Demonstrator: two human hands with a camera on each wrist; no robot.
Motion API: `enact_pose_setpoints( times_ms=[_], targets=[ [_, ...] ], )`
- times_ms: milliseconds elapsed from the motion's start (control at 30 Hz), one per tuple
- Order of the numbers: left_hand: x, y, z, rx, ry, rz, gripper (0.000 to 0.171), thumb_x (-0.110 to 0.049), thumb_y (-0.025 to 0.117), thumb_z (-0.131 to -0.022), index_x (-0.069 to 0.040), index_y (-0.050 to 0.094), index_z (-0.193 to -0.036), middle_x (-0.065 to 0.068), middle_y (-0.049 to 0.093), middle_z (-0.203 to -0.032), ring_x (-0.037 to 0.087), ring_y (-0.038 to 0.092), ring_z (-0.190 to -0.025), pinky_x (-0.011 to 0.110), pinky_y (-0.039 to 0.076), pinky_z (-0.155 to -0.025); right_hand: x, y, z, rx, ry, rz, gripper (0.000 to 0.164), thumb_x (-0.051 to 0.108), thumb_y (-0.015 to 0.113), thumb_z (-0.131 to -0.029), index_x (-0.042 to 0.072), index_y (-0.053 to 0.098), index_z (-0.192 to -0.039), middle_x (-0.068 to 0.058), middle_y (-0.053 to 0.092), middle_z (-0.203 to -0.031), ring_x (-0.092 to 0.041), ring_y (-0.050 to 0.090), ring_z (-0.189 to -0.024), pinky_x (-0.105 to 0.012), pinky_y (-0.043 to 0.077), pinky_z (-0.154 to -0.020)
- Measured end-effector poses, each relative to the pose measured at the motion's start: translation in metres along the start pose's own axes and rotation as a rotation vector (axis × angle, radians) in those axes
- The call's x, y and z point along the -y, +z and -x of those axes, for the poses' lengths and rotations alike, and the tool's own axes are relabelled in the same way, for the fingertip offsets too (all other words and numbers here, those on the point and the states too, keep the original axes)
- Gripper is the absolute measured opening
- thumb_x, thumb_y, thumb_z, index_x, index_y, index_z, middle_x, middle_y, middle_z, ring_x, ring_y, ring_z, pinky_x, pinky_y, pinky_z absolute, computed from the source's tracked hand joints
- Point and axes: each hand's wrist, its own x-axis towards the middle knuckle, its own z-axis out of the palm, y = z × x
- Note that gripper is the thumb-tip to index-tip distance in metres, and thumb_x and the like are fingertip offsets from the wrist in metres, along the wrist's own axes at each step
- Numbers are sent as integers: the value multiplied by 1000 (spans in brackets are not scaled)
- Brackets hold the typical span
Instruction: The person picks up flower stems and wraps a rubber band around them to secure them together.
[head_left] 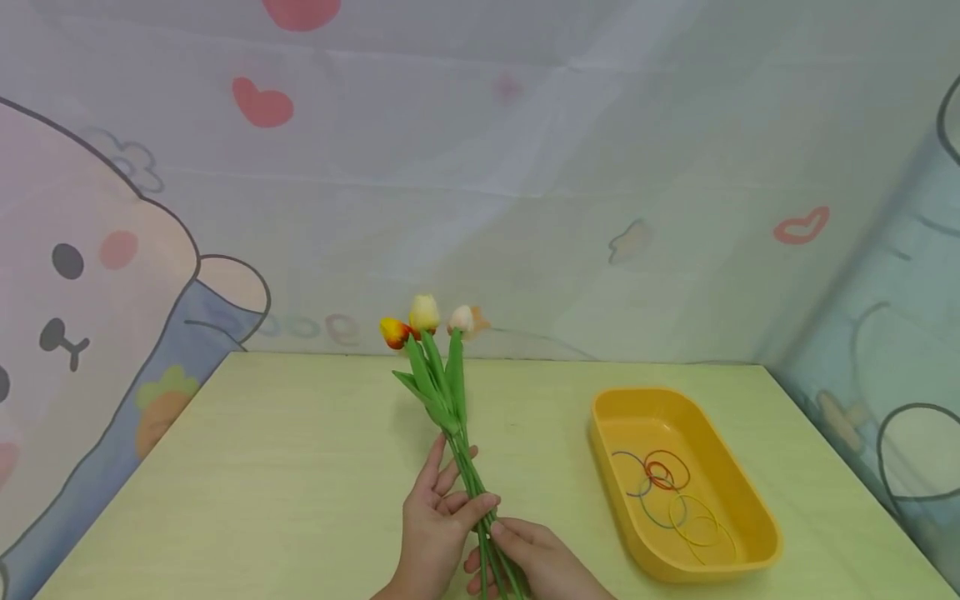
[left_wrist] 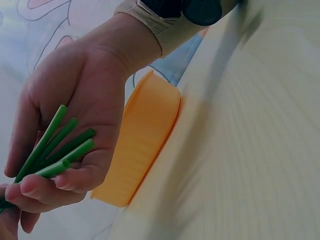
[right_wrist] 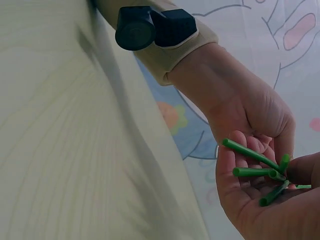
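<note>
A bunch of artificial tulips [head_left: 437, 375] is held up in front, tilted, with green leaves and several green stems. Its blooms are red-yellow, cream and pale pink. My left hand [head_left: 438, 521] holds the stems below the leaves, its thumb across them. Just lower, my right hand [head_left: 543, 554] pinches the same stems between thumb and fingers. In the left wrist view the cut stem ends [left_wrist: 60, 145] fan out before the right hand's palm. From the right wrist view, the stem ends [right_wrist: 250, 171] show beside the left hand [right_wrist: 250, 115].
A yellow tray [head_left: 750, 508] stands on the right of the pale table [head_left: 300, 475]. Several coloured rubber bands [head_left: 660, 475] lie inside it. Behind the table hangs a printed cloth [head_left: 525, 167] with hearts and a cartoon bear.
</note>
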Motion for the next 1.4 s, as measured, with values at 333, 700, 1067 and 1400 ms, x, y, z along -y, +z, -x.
enact_pose_setpoints(
  times_ms=[333,700,1067,1400],
  targets=[
    [5,0,0,-23,9,21,99,6,75,-78,-9,14,-155,21,45,-144,9,69,-83,22,58,-71,-5,4,-2,-71,-29,96,40,26,41,-105,-11,50,-117,-2,58,-86,-13,56,-73,-22,49,-66],
    [6,1,0,-28,-14,44,99,9,73,-79,-8,12,-155,21,45,-143,11,69,-84,21,57,-75,-9,10,-2,-137,-73,174,35,24,36,-106,-9,48,-111,2,44,-74,-9,38,-59,-16,35,-52],
    [2,-2,-2,3,-11,95,89,4,72,-83,-7,16,-151,18,56,-134,13,70,-88,30,59,-81,-6,6,-1,-142,-83,143,39,29,39,-105,-10,44,-107,3,38,-71,-8,32,-55,-15,30,-51],
    [-12,-9,-8,71,-33,15,57,-15,62,-95,3,32,-140,15,65,-118,17,70,-88,33,58,-83,4,-1,3,-44,-125,171,36,20,35,-107,-15,41,-106,2,39,-72,-6,33,-56,-16,30,-51]
  ],
)
